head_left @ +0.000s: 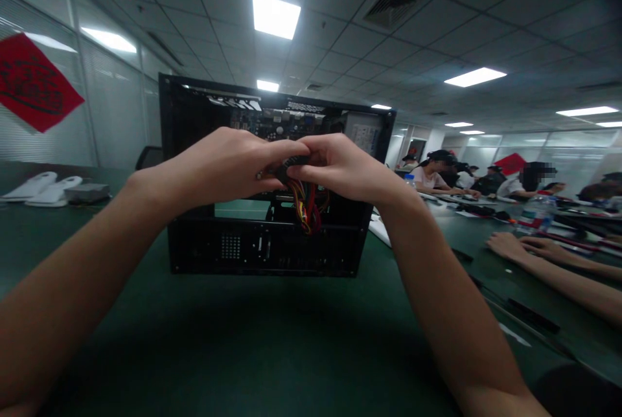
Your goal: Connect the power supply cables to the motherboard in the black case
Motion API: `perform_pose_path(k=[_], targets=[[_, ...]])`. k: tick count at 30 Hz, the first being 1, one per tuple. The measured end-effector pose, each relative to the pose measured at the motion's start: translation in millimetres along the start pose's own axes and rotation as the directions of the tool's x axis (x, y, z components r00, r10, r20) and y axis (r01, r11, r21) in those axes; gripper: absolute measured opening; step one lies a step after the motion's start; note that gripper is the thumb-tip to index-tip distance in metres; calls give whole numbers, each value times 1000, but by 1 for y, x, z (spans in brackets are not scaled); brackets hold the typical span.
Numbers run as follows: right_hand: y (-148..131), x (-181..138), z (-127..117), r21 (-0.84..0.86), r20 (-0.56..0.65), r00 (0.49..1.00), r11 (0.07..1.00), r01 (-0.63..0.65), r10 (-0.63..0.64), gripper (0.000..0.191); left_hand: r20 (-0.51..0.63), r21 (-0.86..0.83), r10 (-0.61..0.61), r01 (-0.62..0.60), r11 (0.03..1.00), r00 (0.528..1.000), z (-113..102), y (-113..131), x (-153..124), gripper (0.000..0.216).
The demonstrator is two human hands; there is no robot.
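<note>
A black open computer case [311, 255] stands on the green table before me. My left hand [228, 164] and my right hand [340, 168] meet in front of its opening, fingers pinched around a dark power cable connector [294, 161]. Fingers cover part of that connector. Below it dangles a bundle of red, yellow and black wires [307, 210]. Behind my hands, a motherboard [279, 124] shows in the upper part of the case. A silver power supply [362, 131] with a label fills the upper right corner.
White slippers [41, 187] and a grey box [87, 193] lie at the left. A co-worker's hands [510, 247] rest on the table at the right, near a plastic bottle [537, 210] and dark strips [532, 315]. Several people sit farther back.
</note>
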State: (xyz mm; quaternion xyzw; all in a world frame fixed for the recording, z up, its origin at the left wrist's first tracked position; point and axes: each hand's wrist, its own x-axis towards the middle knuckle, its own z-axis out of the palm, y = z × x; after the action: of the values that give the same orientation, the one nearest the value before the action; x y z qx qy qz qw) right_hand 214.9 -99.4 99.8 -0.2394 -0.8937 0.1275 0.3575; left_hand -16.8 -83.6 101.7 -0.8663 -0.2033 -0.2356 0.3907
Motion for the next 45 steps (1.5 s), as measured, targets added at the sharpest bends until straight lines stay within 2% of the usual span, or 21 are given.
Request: perform_pose_path(k=[6,11,15,19,24,27,30,32,35,38,41,45], targets=[[12,5,4,8,5,1000,1000,24,-24,16,11,-12,-7,7,1000,1000,5,3,1,49],[28,11,6,9,4,999,999,34,-34,17,34,52,-4,2,999,999,16,2,2,49],[38,16,10,14,-13,999,999,47,-47,23,10,21,5,-5,1000,1000,22,-3,1,45],[46,19,15,5,-19,999,999,36,-36,30,58,72,4,-8,997,998,24,-3,2,44],[51,20,16,-60,-39,999,998,35,-38,31,63,66,0,-4,998,998,25,1,5,42],[50,18,14,-162,-50,993,982,98,-107,30,36,50,12,-14,999,999,24,-4,4,43],[51,13,12,-373,-119,961,908,190,-250,38,-9,46,-20,21,999,1000,21,-18,-1,49],[54,8,11,-560,-137,925,798,223,-354,48,-37,20,-46,47,999,998,20,-29,-4,52],[63,3,14,-767,-67,881,589,255,-469,48,-26,-65,-47,45,997,999,22,-37,-8,51],[71,2,21,-832,60,857,449,326,-511,35,25,-186,-13,17,982,1000,29,-33,-7,43],[73,6,29,-830,132,847,410,378,-514,23,27,-233,11,-4,972,1000,34,-29,-5,36],[69,8,29,-832,122,851,415,369,-511,25,-65,-149,2,-12,989,998,35,-29,-4,33]])
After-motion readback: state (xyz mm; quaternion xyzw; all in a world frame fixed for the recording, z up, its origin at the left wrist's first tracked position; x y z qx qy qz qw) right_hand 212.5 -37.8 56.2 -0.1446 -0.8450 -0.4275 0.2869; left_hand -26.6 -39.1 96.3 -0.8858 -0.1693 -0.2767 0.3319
